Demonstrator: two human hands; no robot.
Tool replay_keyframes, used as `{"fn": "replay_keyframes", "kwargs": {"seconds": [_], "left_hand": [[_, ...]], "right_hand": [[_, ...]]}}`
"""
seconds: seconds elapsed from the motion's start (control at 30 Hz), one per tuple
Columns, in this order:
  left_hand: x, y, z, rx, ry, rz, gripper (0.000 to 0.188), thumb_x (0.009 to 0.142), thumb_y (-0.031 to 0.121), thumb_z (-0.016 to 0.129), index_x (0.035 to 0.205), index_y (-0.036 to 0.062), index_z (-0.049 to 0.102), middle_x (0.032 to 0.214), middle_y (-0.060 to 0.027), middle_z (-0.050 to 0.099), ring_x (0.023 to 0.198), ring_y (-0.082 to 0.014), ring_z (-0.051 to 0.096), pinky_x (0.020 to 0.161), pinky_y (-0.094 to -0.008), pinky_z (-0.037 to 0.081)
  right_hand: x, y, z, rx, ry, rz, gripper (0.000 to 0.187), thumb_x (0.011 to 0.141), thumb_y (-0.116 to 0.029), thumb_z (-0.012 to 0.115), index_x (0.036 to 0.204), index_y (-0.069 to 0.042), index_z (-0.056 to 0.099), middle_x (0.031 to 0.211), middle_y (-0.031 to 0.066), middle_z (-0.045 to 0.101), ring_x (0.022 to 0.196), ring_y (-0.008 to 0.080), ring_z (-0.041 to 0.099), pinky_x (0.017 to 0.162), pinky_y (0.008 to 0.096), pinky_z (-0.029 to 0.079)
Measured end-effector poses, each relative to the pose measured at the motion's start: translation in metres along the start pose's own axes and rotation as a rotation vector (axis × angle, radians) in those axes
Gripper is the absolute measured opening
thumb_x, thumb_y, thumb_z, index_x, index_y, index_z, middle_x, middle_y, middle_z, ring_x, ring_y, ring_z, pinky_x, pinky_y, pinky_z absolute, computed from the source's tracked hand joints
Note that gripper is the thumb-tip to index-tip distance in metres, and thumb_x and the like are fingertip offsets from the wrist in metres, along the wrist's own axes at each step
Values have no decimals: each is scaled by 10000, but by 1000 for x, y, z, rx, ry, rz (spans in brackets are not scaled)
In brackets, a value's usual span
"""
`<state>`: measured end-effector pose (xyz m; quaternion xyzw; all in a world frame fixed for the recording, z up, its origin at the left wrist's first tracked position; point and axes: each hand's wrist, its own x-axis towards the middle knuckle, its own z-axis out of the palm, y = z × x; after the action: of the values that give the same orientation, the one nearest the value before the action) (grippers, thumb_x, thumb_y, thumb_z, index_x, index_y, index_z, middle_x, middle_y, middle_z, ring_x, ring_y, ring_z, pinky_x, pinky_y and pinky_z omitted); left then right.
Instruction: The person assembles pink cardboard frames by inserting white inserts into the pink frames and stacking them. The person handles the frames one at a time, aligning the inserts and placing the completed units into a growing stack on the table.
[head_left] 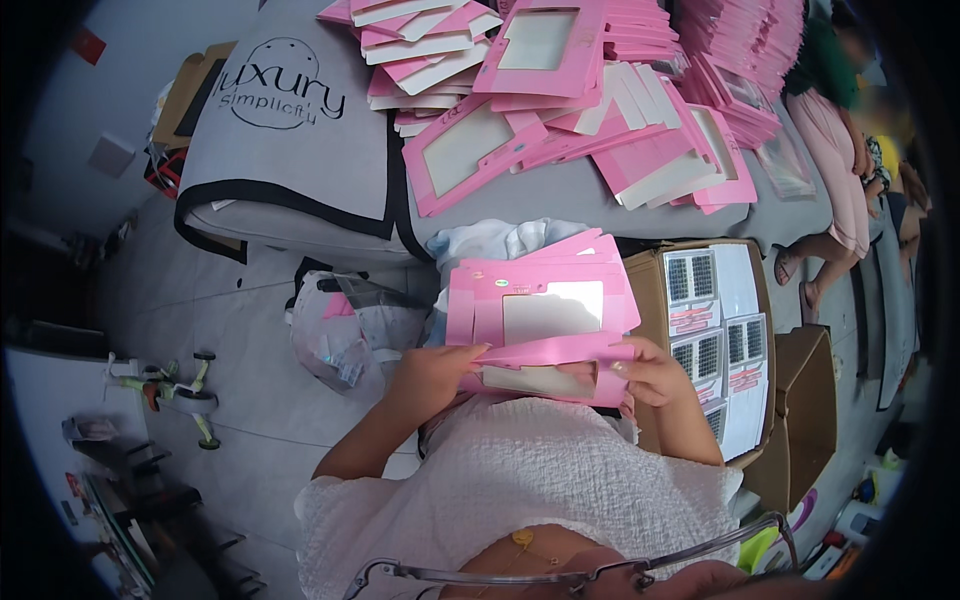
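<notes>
Between my two hands is a pink carton [545, 352] with a cut-out window, partly folded, low in front of my body. My left hand [437, 378] pinches its left end, thumb on top. At the right end, my right hand [652, 373] grips the edge with thumb and fingers. Just beyond lie several flat pink cartons [478, 292] with windows, stacked on my lap and partly covered by the held one. Pale blue-white cloth [500, 238] shows under that stack.
Many flat pink cartons [465, 165] are heaped on a grey sofa [290, 190]. To my right stands a cardboard box [650, 280] with clear-lidded trays [692, 277]. A clear plastic bag [340, 325] sits on the floor at left, near a small balance bike [175, 395]. Other people [830, 160] sit at far right.
</notes>
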<state>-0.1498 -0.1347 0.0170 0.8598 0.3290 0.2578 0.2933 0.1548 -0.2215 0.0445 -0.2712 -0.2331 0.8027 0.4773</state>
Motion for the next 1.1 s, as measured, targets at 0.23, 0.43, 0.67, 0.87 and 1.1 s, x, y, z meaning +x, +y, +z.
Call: {"fn": "replay_keyframes", "kwargs": {"seconds": [0.23,0.43,0.67,0.87,1.1], "left_hand": [[28,26,-6,276,-73,168,447,733,53,625,1177,28,586,983,-115,647,804,-235,644,667,-318,516],[44,32,20,358,-24,381,496,751,128,654,1211,-13,532,1082,-121,613,877,-218,633,733,-303,511],[45,24,31,310,-53,369,397,799,130,584,1161,-29,552,1036,-127,619,870,-217,633,715,-308,518],[47,21,33,153,-24,212,219,787,100,591,998,46,610,830,-108,659,691,-245,659,585,-336,526],[54,34,23,110,-83,171,116,794,70,571,899,85,616,765,-106,656,686,-261,658,574,-356,517]], "right_hand": [[18,6,0,-161,49,97,355,857,30,548,1209,70,528,1190,185,585,1170,255,531,1030,346,376],[26,13,4,-303,230,116,267,808,24,631,1075,22,624,996,82,654,963,156,604,892,284,457],[27,14,-3,-308,291,1,279,753,5,713,1022,19,641,945,66,667,886,122,604,802,263,467],[33,-11,37,-1405,747,-475,285,666,-108,779,912,-14,670,778,86,660,745,215,626,812,335,475],[44,-23,39,-1797,275,-539,202,679,-159,736,817,-47,641,800,62,637,817,266,607,883,396,442]]}}
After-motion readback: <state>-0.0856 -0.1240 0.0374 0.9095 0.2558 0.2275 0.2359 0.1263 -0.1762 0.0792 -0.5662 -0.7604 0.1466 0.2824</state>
